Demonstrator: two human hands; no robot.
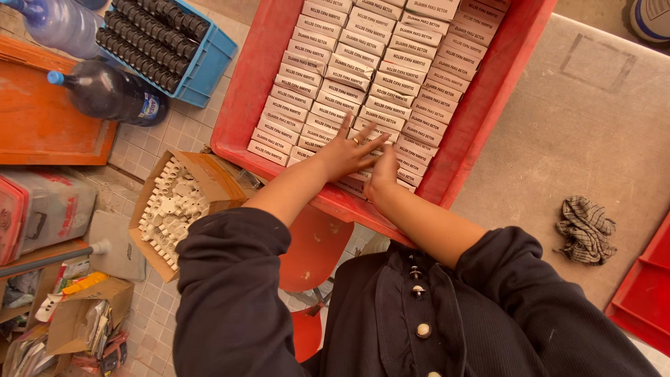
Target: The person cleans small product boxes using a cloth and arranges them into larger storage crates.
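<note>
My left hand (347,152) lies flat, fingers spread, and my right hand (383,169) rests beside it, both on the small white boxes (363,77) in the red tray (241,105).

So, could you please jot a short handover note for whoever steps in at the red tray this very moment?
Left hand: open, fingers spread flat on the small white boxes at the near end of the red tray.
Right hand: beside it, fingertips on the same near rows; grip unclear.
Done: the tray holds neat rows of boxes across most of its floor.
Left: the near rows under the hands look uneven.
Nearby: a cardboard box of white plastic parts on the floor, a checked rag on the table.
</note>
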